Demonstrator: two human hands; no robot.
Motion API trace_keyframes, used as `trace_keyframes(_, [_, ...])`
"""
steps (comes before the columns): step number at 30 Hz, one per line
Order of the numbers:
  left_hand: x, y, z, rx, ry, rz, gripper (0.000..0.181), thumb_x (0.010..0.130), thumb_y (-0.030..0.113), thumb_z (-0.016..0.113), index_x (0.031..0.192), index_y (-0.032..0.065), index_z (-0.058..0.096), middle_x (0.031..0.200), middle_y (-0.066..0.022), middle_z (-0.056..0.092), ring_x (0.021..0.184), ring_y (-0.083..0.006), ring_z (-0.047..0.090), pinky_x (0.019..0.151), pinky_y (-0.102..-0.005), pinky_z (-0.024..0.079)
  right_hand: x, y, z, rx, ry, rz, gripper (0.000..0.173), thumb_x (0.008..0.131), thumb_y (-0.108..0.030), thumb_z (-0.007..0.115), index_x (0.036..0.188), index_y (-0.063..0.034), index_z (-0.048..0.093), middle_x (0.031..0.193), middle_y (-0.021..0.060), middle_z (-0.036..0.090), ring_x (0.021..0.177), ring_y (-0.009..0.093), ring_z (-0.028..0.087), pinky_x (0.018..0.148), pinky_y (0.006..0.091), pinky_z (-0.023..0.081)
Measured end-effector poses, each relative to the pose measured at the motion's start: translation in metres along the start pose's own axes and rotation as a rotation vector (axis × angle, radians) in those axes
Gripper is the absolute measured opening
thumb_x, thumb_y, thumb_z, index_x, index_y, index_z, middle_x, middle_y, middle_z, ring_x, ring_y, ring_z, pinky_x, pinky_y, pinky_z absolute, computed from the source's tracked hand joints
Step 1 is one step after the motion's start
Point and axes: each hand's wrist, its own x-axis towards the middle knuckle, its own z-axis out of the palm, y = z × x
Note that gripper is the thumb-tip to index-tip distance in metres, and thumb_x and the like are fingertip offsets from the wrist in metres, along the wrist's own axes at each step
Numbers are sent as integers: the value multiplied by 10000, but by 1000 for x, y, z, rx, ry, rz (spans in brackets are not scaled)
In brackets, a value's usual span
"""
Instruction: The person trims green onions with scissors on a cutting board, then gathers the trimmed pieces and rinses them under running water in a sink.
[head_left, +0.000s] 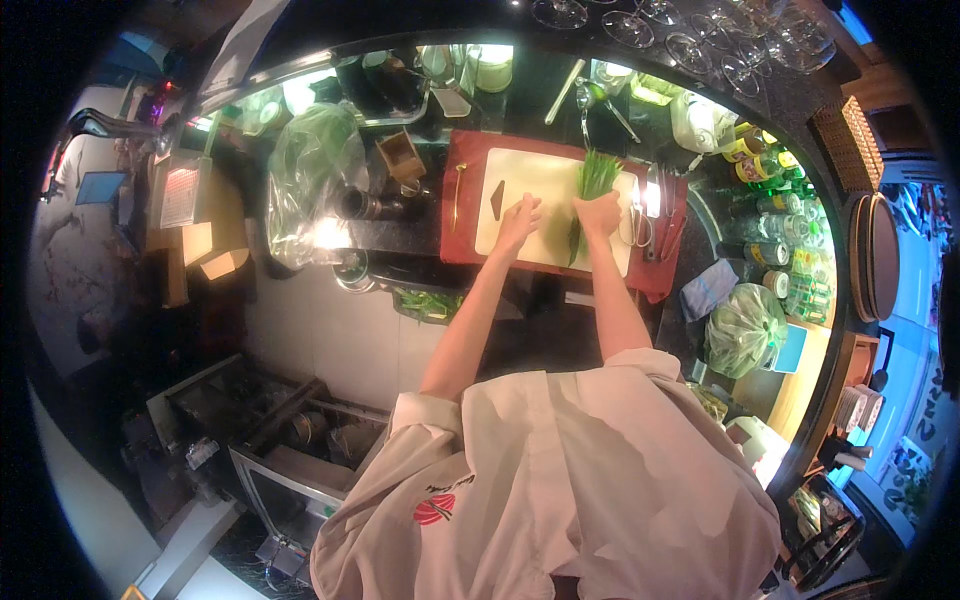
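My right hand (599, 215) grips a bunch of long green leaves (596, 176) near the right side of a cream cutting board (544, 169). Leaf ends show above and below the fist. My left hand (517, 225) hovers at the board's left part, fingers loosely spread, with nothing in it. Just beyond it lies a small dark pointed piece (497, 199), perhaps a blade. Under the board is a red mat (465, 150). A thin gold-coloured utensil (457, 196) rests on the mat's left, and scissors (640, 225) with pale handles lie at the right.
Large plastic bags stand left (319, 157) and right (746, 330). A container of cut greens (429, 304) is below the counter's near edge. Bottles (784, 225) line the right side. A folded cloth (709, 289) lies near the mat. Stemmed glasses (686, 51) stand on the upper ledge.
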Motion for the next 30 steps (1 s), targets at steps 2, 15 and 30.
trace_keyframes(2, [-7,0,-2,7,-50,-41,733,1040,552,388,1405,-79,467,1408,-227,528,1236,-346,580,1056,-427,454,3,16,-3,98,73,-44,785,579,-365,879,1131,92,557,1002,255,693,952,398,684,850,453,551])
trace_keyframes(15, [44,-7,91,845,135,371,508,853,256,750,1196,-59,545,1169,-240,593,1040,-359,641,883,-438,530,20,56,-98,795,-15,-155,469,654,-153,841,1060,9,670,1015,102,733,908,200,698,829,339,529])
trace_keyframes(30, [73,-9,102,1002,364,252,260,819,13,628,1059,-55,553,1081,-268,591,995,-441,619,860,-479,524,27,90,-109,791,-51,-89,457,669,-143,842,1063,2,662,1005,98,726,895,214,694,822,353,533])
